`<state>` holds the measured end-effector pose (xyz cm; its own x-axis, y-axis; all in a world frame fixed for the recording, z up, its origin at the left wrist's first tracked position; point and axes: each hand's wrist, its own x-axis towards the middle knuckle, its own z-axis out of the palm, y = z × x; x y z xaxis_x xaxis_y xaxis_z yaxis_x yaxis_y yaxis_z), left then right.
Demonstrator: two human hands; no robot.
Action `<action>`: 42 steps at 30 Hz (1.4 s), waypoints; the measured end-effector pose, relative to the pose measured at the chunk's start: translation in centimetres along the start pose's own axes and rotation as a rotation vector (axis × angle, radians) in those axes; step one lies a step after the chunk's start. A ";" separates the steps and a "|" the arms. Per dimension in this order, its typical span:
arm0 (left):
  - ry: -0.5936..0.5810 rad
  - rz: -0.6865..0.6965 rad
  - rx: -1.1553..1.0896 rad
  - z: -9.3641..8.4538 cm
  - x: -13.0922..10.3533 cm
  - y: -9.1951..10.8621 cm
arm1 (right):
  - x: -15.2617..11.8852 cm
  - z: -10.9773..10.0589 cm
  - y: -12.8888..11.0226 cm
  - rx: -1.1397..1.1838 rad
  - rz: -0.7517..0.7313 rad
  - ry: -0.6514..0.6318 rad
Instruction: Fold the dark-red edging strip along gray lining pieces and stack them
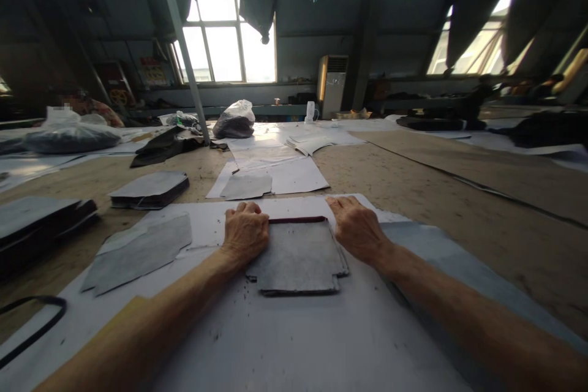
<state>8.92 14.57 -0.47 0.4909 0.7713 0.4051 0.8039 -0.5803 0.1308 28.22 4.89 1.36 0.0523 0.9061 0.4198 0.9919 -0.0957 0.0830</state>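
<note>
A stack of grey cut fabric pieces (298, 257) with notched near corners lies flat on white paper in front of me. A thin dark red edge or strip (298, 219) runs along its far side. My left hand (247, 229) is closed at the far left corner of the stack, its fingertips hidden behind the knuckles. At the far right corner my right hand (357, 226) is also closed, fingers pressed together and pointing away from me. Exactly what the fingertips pinch is hidden. Layers at the stack's right side look slightly uneven.
Left of me lie a loose grey piece (140, 251), a smaller stack (149, 188) and a taller dark stack (39, 223). A metal pole (184, 43) rises from the table. Bags (234, 119) stand farther back. A person (98, 110) is at the far left.
</note>
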 end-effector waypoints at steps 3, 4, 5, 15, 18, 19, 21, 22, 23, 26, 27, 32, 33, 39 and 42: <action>0.050 -0.040 -0.013 -1.1 -0.2 -0.3 | -2.8 -1.9 1.4 0.031 0.008 0.065; 0.068 -0.041 -0.026 -1.6 -0.4 -0.4 | -4.2 -2.6 2.0 0.040 0.007 0.076; 0.082 -0.029 -0.045 -2.1 -0.9 -0.5 | -5.8 -3.3 2.7 0.047 0.005 0.085; -0.001 0.635 -0.526 -1.9 -9.9 3.3 | -19.9 -9.5 4.6 0.303 0.037 -0.017; -0.030 0.805 -0.641 -1.6 -10.9 6.8 | -20.8 -9.2 4.3 0.333 0.055 -0.077; -0.031 0.835 -0.671 -1.5 -10.9 7.9 | -20.9 -8.9 4.4 0.332 0.059 -0.086; -0.070 0.850 -0.701 -1.6 -10.7 9.8 | -21.0 -8.1 4.6 0.325 0.030 -0.081; -0.103 0.844 -0.703 -1.7 -10.6 10.7 | -21.0 -7.7 4.8 0.324 -0.005 -0.065; -0.138 0.831 -0.697 -1.8 -10.5 11.4 | -21.0 -7.3 5.0 0.325 -0.050 -0.040; -0.203 0.795 -0.667 -1.9 -10.2 12.9 | -21.0 -6.8 5.4 0.329 -0.122 0.045; -0.208 0.790 -0.658 -1.9 -10.1 13.3 | -20.9 -6.8 5.5 0.339 -0.078 0.061; -0.137 0.795 -0.552 -0.7 -9.2 14.9 | -20.5 -6.9 5.9 0.395 0.278 0.103; -0.109 0.784 -0.508 -0.4 -8.9 15.2 | -20.6 -6.8 6.0 0.394 0.303 0.120; 0.023 0.645 -0.368 0.9 -7.2 16.0 | -21.2 -6.7 5.8 0.326 0.174 0.215; 0.044 0.617 -0.343 1.0 -7.1 15.8 | -20.9 -6.9 4.6 0.228 0.064 0.143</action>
<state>18.48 0.12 -2.17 0.8027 0.2682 0.5327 0.2288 -0.9633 0.1403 30.87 -17.36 -0.84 0.1150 0.8321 0.5425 0.9884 -0.0413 -0.1462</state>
